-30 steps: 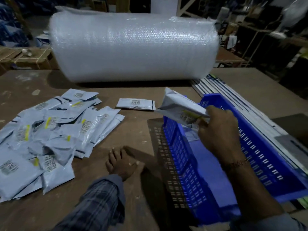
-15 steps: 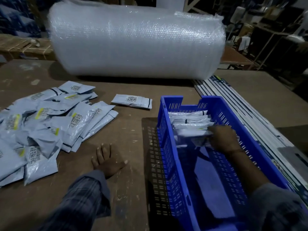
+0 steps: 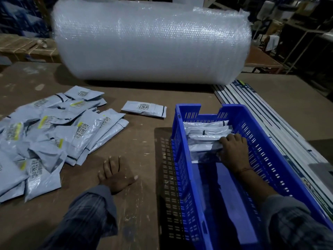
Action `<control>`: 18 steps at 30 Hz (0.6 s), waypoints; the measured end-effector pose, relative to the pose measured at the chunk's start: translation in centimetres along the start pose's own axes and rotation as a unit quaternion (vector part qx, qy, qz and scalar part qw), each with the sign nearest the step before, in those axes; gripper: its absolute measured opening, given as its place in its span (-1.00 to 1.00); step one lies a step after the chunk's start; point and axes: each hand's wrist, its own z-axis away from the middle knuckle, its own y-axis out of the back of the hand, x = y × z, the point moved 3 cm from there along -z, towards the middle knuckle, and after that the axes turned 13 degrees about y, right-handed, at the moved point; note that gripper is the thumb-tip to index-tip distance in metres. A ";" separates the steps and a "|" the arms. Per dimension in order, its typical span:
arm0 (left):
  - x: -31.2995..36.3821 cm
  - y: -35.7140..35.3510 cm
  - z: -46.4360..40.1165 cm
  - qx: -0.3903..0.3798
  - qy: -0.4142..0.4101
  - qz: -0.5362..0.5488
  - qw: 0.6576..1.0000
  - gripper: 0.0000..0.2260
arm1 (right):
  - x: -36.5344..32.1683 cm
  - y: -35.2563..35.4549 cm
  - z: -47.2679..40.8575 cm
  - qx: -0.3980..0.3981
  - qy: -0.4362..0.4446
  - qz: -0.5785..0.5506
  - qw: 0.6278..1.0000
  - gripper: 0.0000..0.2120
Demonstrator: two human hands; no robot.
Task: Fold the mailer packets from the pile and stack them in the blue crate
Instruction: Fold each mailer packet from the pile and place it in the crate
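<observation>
A blue slotted crate (image 3: 182,159) stands on the table at the right. At its far end several folded grey mailer packets (image 3: 205,130) stand in a row. My right hand (image 3: 232,150) is inside the crate, fingers pressed on the nearest folded packet (image 3: 203,150). A loose pile of grey mailer packets (image 3: 54,134) with printed labels lies on the table at the left. One single packet (image 3: 144,108) lies apart between the pile and the crate. My left hand (image 3: 115,175) rests flat on the table, fingers spread, holding nothing.
A big roll of bubble wrap (image 3: 151,42) lies across the back of the brown table (image 3: 140,204). Long white strips (image 3: 266,112) lie along the crate's right side. Cardboard boxes (image 3: 21,49) sit at the far left, shelving at the far right.
My right hand carried a folded packet from above the crate rim down into the crate and now presses it against the row. My left hand stayed flat on the table.
</observation>
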 end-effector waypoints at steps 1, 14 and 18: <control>0.0 0.1 0.1 -0.006 -0.004 0.001 1.000 0.10 | -0.1 0.1 0.0 0.003 -0.002 -0.001 1.000 -0.65; -0.4 1.0 2.0 0.067 -0.062 0.014 0.996 0.05 | -5.8 9.8 -1.3 0.126 -0.047 -0.103 0.986 -0.69; -3.2 1.7 -1.1 0.141 -0.098 -0.043 0.984 0.01 | -12.0 14.7 -2.8 0.165 0.020 -0.148 0.975 -0.71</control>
